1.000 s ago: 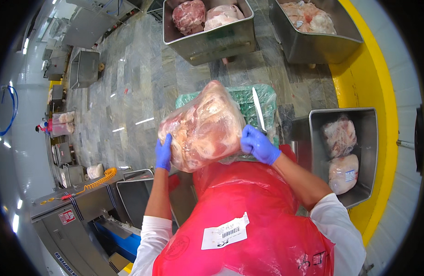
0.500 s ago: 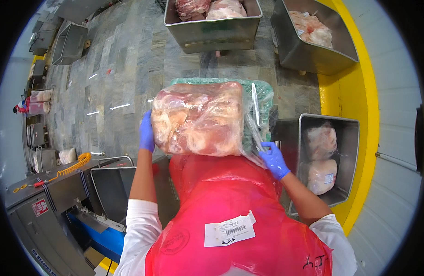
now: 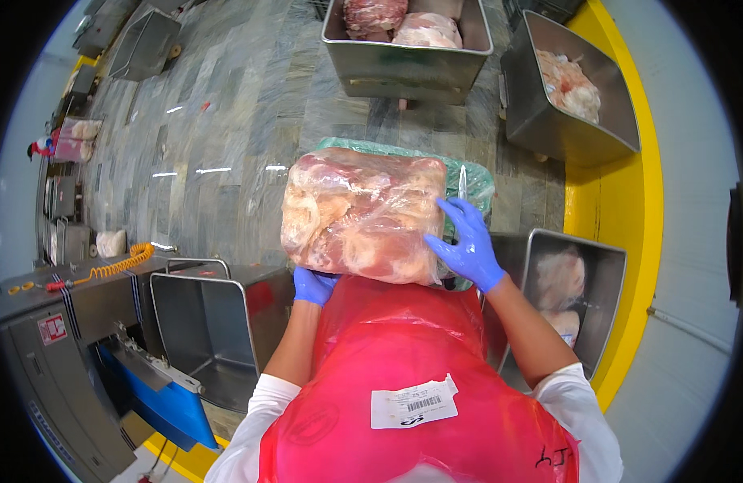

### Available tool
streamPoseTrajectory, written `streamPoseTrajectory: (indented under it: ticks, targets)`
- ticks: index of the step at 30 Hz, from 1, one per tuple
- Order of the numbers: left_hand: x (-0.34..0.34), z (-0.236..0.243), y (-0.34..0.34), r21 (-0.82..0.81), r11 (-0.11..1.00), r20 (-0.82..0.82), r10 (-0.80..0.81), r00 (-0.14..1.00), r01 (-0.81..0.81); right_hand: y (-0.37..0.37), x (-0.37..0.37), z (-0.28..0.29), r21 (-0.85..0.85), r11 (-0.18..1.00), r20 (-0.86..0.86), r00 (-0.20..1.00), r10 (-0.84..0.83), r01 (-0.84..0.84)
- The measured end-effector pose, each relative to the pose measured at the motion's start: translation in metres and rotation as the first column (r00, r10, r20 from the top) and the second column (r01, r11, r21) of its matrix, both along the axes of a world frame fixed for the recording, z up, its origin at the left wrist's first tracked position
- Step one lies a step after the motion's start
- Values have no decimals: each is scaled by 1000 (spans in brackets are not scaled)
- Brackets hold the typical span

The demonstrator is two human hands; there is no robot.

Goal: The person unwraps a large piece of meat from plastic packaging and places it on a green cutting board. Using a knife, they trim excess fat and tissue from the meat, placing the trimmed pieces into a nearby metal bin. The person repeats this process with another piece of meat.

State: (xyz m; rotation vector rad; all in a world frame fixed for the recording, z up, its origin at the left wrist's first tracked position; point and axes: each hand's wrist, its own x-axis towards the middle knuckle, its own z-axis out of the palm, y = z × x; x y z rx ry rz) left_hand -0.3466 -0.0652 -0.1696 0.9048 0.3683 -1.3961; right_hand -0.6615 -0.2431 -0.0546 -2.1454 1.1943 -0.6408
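A large block of raw meat (image 3: 363,213) in clear plastic film lies in front of my red apron (image 3: 379,346). Green plastic sheeting (image 3: 478,179) shows beneath and beyond it. My left hand (image 3: 313,286), in a blue glove, is at the block's near left edge, its fingers mostly hidden under it. On the right, my gloved right hand (image 3: 470,245) is open, fingers spread, fingertips at the block's right side. Just beyond that hand, a narrow, shiny, pointed strip (image 3: 462,182) stands out against the green; I cannot tell whether it is a blade.
Metal tubs holding meat stand ahead (image 3: 407,74), at the far right (image 3: 569,137) and at the near right (image 3: 621,282). A metal bin (image 3: 202,322) and a grey machine with a blue panel (image 3: 158,398) are at the left. A yellow kerb (image 3: 653,209) runs along the right wall.
My right hand has let go of the loose film and moved up onto the block's right side. My left hand has shifted from the block's left side to its near edge.
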Motion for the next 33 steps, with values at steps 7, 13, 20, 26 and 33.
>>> streamPoseTrajectory:
  ticks: [7,13,20,26,33]
  targets:
    - [15,-29,-23,-254,956,70,166,984,-143,-58,95,-12,-109,976,-347,927,141,-189]
    - [36,40,-59,-376,926,111,53,992,-7,-87,91,-36,187,974,-273,946,174,-125]
    - [23,-61,-39,-388,880,-79,263,962,-273,-77,105,-24,105,987,-340,928,151,-122]
    - [50,-99,-29,-395,904,148,236,960,-161,-98,60,-88,619,784,321,893,-316,55]
    - [72,-86,-62,-427,872,-22,255,967,-240,-94,64,-111,844,503,515,535,-669,-184]
